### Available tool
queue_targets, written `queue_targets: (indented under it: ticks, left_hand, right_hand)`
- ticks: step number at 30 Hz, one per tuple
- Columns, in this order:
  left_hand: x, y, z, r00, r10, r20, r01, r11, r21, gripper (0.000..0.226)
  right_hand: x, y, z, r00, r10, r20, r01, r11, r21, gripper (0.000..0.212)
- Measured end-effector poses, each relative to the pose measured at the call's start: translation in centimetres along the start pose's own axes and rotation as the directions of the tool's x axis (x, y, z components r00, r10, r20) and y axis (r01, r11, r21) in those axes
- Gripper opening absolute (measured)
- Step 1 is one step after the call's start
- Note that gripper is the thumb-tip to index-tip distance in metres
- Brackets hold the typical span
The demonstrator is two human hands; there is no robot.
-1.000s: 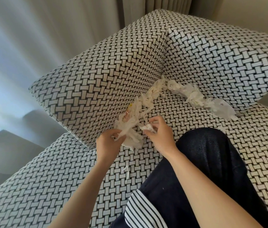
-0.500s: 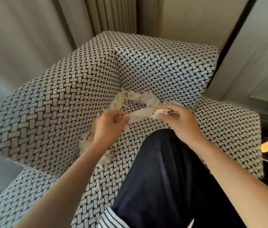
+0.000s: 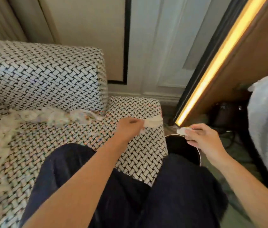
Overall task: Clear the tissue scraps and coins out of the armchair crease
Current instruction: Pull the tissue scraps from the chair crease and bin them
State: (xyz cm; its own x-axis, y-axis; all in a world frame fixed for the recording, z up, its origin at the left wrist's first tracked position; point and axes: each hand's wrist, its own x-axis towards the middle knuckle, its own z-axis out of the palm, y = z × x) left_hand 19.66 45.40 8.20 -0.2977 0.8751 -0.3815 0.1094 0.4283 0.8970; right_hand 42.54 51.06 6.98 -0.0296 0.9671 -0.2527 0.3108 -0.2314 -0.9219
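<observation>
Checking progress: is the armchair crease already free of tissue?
No, a long line of tissue scraps lies along the crease of the armchair.

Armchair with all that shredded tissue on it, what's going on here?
A person is clearing tissue off the woven-pattern armchair. Their left hand grips a tissue scrap over the seat's outer edge, and their right hand pinches a smaller scrap above what looks like a dark round bin beside the chair. A long trail of tissue lies along the crease between seat and back. No coins show in this view.
</observation>
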Motion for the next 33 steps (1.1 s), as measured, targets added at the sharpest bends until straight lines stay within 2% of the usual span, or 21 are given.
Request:
queue_targets:
  ticks: [4,7,9,11,13,15,21,26,29,33]
  left_hand:
    - [1.2,0.3,5.3,0.99,-0.114,0.085,0.12,0.99,-0.068,0.009]
    - [1.5,0.3,7.9,0.97,-0.167,0.175,0.191,0.974,-0.126,0.037]
    - [1.4,0.2,8.9,0.955,-0.186,0.229,0.221,0.966,-0.136,0.051]
    - [1.4,0.1,9.2,0.952,-0.183,0.246,0.214,0.971,-0.105,0.051]
    - [1.3,0.0,8.9,0.955,-0.176,0.239,0.2,0.977,-0.078,0.046]
    - [1.1,0.1,8.1,0.958,-0.171,0.231,0.193,0.979,-0.073,0.04]
    - [-0.1,0.7,4.4,0.974,-0.092,0.207,0.097,0.995,-0.018,0.033]
    - [-2.7,1.6,-1.3,0.993,0.027,0.113,-0.016,0.996,-0.093,0.027]
    - [-5.4,1.5,-5.5,0.994,0.11,0.026,-0.103,0.977,-0.185,0.023]
    - [-9.7,0.1,-11.2,0.98,0.16,-0.115,-0.187,0.938,-0.292,0.021]
  right_hand:
    - [1.8,4.1,-2.9,0.985,0.123,-0.119,-0.115,0.991,0.071,0.016]
    - [3.1,6.8,-3.9,0.969,0.203,-0.139,-0.181,0.971,0.158,0.017]
    - [4.0,8.2,-3.8,0.962,0.26,-0.08,-0.232,0.938,0.257,0.015]
    - [4.5,9.1,-3.6,0.948,0.315,0.043,-0.313,0.9,0.304,0.031]
    - [4.3,9.4,-3.3,0.924,0.349,0.154,-0.378,0.895,0.236,0.052]
    - [4.0,9.0,-2.9,0.917,0.348,0.195,-0.382,0.906,0.184,0.058]
    - [3.4,4.9,-1.2,0.95,0.263,0.166,-0.286,0.948,0.14,0.049]
    - [0.6,-1.5,2.6,0.993,0.039,0.113,-0.041,0.999,0.017,0.023]
    - [-2.2,-5.0,5.8,0.976,-0.113,0.188,0.118,0.993,-0.016,0.016]
    - [-6.4,-8.4,10.7,0.908,-0.263,0.326,0.288,0.957,-0.032,0.014]
